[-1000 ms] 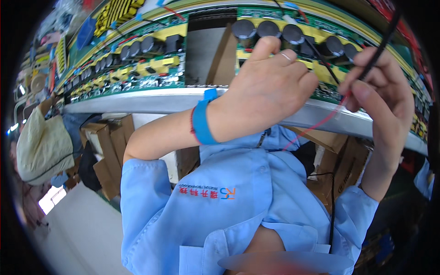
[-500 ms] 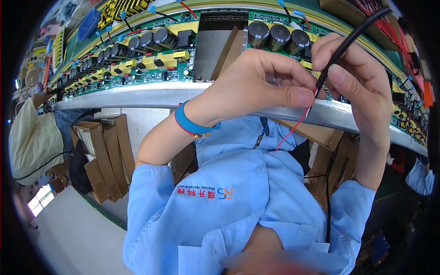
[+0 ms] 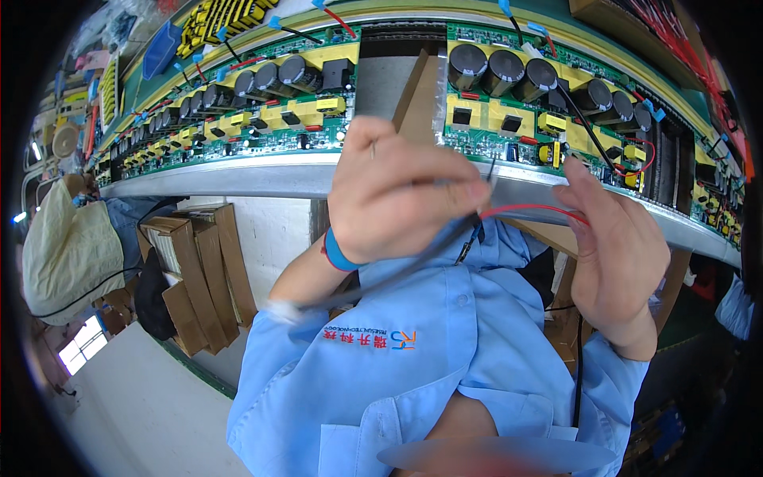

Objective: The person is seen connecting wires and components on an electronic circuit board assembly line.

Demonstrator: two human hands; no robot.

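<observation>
Cable (image 3: pixel 397 274), black and motion-blurred, slants from the left hand (image 3: pixel 401 191) down toward the person's left, its pale far end in front of the sleeve. The left thumb and fingers are closed in a pinch on its upper end, with almost no gap between them; a thin dark tip (image 3: pixel 493 168) sticks up just beside the fingertips. From that pinch a red wire (image 3: pixel 524 208) arches across to the right hand (image 3: pixel 616 250), passing in between its thumb and fingers. That hand is loosely curled, index finger raised; how firmly it grips the wire, I cannot tell

Both hands and the cable are in front of the metal rail (image 3: pixel 238 173), between the blue shirt (image 3: pixel 318 381) and the boards. The left board (image 3: pixel 342 127) and right board (image 3: pixel 481 143) carry round black capacitors (image 3: pixel 505 71) and yellow parts. A blue strap (image 3: pixel 342 250) circles the left wrist. Cartons (image 3: pixel 191 278) stand below the rail, near a pale bag (image 3: pixel 71 246)
</observation>
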